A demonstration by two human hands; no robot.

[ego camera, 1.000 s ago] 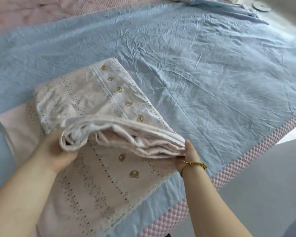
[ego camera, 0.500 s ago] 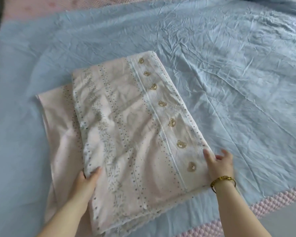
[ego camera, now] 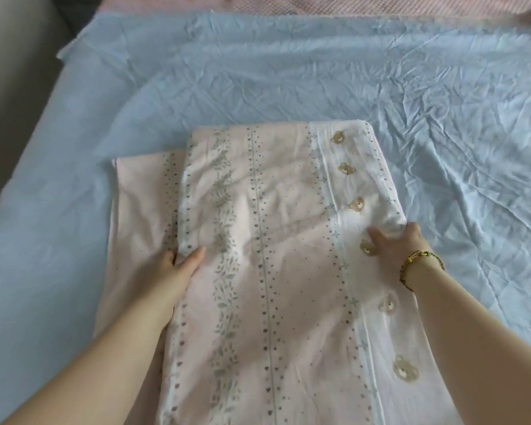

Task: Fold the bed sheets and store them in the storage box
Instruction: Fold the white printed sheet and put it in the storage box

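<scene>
A folded pink bed sheet [ego camera: 282,271] with dotted stripes, leaf bands and a row of bear prints lies flat on a wrinkled blue sheet [ego camera: 288,81]. A plain pink lower layer [ego camera: 138,210] sticks out on its left. My left hand [ego camera: 178,268] holds the upper fold's left edge, thumb on top and fingers tucked under. At the right edge, beside the bears, my right hand [ego camera: 396,246] grips the fold with its fingers curled around it. No storage box is in view.
The blue sheet covers the bed all around the pink one. A pink quilted cover [ego camera: 319,3] shows along the far edge. A grey surface [ego camera: 13,72] lies beyond the bed's left side. A gold bracelet [ego camera: 420,259] is on my right wrist.
The lifted stack of pink layers was laid down flat. Both hands then slid away from me along the fold's side edges, and the view shifted left.
</scene>
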